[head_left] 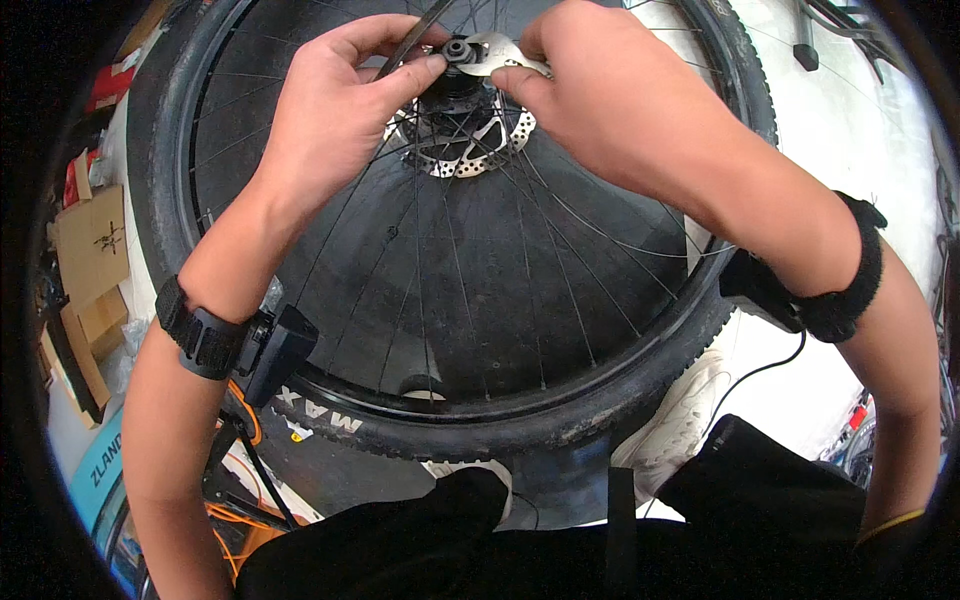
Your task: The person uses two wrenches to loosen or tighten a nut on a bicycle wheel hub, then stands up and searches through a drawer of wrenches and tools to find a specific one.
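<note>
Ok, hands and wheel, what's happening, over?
Left hand pinching the hub axle. Right hand holding a flat silver wrench on it. Bike wheel upright between the knees, brake disc facing up. Nothing blocking.

cardboard boxes [92, 262] left | orange cable [232, 520] lower left | white shoe [680, 425] beneath

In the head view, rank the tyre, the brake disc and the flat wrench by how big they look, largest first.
1. Tyre
2. Brake disc
3. Flat wrench, partly hidden by the hands, so its place is unsure.
</note>
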`<state>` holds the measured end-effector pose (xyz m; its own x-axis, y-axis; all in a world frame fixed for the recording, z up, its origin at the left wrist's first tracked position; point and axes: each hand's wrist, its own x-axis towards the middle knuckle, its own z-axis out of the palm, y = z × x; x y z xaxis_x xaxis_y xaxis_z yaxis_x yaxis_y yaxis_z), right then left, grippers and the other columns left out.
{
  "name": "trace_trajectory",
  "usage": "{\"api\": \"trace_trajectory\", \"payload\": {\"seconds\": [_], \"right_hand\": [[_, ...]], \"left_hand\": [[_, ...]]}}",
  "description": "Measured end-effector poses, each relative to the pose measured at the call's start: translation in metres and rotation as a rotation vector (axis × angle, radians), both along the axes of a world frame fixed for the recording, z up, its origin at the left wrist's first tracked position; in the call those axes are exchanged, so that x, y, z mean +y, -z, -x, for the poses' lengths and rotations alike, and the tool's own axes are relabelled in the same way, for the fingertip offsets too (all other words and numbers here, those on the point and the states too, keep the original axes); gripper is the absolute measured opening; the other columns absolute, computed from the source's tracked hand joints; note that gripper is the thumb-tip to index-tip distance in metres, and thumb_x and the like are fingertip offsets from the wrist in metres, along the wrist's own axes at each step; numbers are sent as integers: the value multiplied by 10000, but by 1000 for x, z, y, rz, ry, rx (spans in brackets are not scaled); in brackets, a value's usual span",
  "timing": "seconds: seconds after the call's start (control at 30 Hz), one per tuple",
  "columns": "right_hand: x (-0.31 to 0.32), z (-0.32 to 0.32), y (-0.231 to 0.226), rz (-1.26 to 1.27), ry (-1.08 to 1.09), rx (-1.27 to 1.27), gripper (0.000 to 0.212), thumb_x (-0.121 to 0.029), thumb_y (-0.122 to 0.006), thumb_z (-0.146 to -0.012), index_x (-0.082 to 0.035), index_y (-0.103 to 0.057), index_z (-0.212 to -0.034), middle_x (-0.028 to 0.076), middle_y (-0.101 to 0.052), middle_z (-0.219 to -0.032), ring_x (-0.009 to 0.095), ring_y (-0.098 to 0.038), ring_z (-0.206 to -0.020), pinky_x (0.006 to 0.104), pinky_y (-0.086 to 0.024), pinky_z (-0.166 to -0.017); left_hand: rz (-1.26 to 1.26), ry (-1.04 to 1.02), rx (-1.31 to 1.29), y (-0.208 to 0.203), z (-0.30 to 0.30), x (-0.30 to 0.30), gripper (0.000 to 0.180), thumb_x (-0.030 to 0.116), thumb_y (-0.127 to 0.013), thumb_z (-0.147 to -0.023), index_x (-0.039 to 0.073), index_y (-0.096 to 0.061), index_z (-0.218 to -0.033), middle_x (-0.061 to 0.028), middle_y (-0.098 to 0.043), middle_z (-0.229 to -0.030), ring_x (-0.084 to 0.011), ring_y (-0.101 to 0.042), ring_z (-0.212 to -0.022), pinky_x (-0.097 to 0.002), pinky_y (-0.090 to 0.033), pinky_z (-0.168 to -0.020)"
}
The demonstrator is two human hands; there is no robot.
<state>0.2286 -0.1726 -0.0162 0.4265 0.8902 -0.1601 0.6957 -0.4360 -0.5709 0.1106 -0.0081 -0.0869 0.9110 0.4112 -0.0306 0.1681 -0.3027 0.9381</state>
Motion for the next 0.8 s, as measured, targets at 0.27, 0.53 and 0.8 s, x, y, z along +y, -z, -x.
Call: {"api": "trace_trajectory", "payload": {"seconds": [0.27, 0.53, 0.8], "right_hand": [[25, -6, -28, 401, 211, 408, 303, -147, -502, -924, 97, -611, -782, 184, -630, -694, 267, -642, -664, 351, -508, -625], [11, -14, -12, 194, 25, 383, 284, -139, -479, -936, 76, -624, -822, 100, -630, -680, 175, -608, -589, 301, -498, -575], [48, -26, -28, 629, 175, 640, 261, -149, -508, -927, 60, -642, -848, 64, -603, -645, 142, -556, -530, 287, -460, -539]], "left_hand": [[-14, 95, 92, -2, -4, 11, 271, 89, -674, -862, -32, -627, -1100, -59, -656, -1055, -99, -594, -956, -251, -471, -882], [64, 131, 50, 1, 0, 16, 289, 90, -685, -856, -29, -617, -1111, -57, -653, -1051, -102, -594, -961, -256, -478, -876], [102, 108, 1, 4, 0, 8, 261, 64, -672, -861, -38, -617, -1094, -63, -656, -1025, -87, -595, -927, -235, -487, -842]]}}
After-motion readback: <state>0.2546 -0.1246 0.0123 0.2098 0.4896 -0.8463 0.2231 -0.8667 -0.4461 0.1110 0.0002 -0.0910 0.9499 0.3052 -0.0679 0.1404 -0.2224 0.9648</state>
